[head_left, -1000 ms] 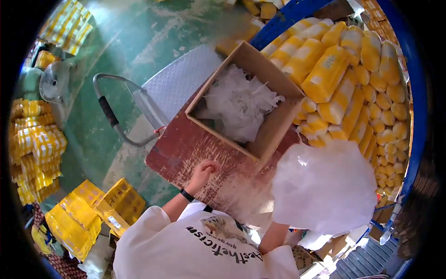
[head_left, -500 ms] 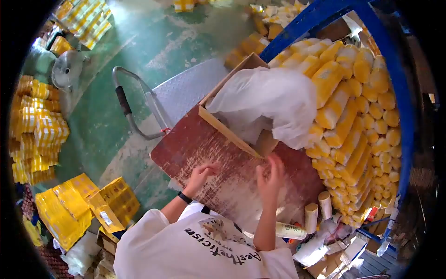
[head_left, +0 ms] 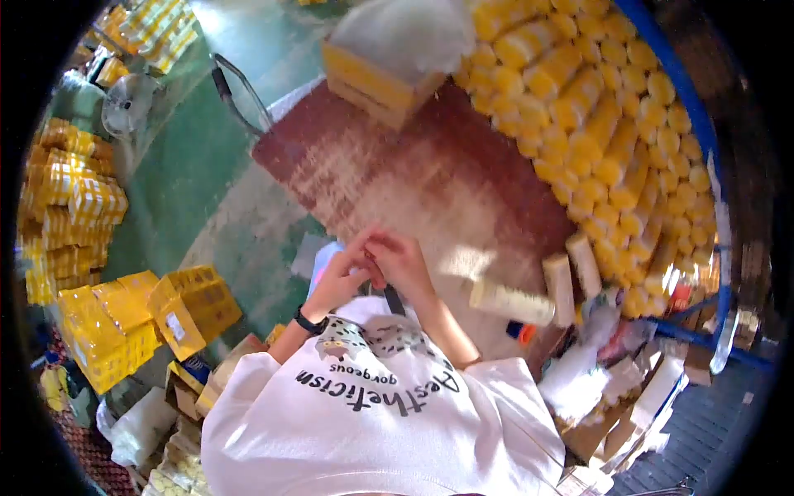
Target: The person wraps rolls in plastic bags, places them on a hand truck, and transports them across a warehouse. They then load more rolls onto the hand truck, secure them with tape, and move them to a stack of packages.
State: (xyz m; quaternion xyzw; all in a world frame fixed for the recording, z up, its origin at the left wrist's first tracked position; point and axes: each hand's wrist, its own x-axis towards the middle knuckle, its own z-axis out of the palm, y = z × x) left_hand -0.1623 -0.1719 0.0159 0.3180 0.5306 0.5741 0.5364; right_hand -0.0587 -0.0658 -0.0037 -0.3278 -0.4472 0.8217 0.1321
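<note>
My left hand [head_left: 341, 277], with a black band on its wrist, meets my right hand [head_left: 404, 269] close in front of my shirt, over the near edge of the worn red tabletop [head_left: 389, 182]. The fingers of both hands are bent and pressed together. Anything between them is too small or hidden to make out. A dark strip [head_left: 394, 302] hangs just below my right hand. Beyond the hands, at the far side of the tabletop, stands an open cardboard box [head_left: 368, 83] with a white plastic bag [head_left: 405, 33] bulging from its top.
A tall stack of yellow-and-white wrapped bundles [head_left: 579, 116] fills the right, beside a blue frame [head_left: 686, 91]. Cream rolls [head_left: 513, 302] lie at the tabletop's right edge. Yellow-taped boxes [head_left: 112, 326] stand on the floor at left. A cart handle [head_left: 240, 91] rises behind the tabletop.
Both hands have moved away from near the box and come together close to my body. The view has shifted, so the box and bag now sit higher in it.
</note>
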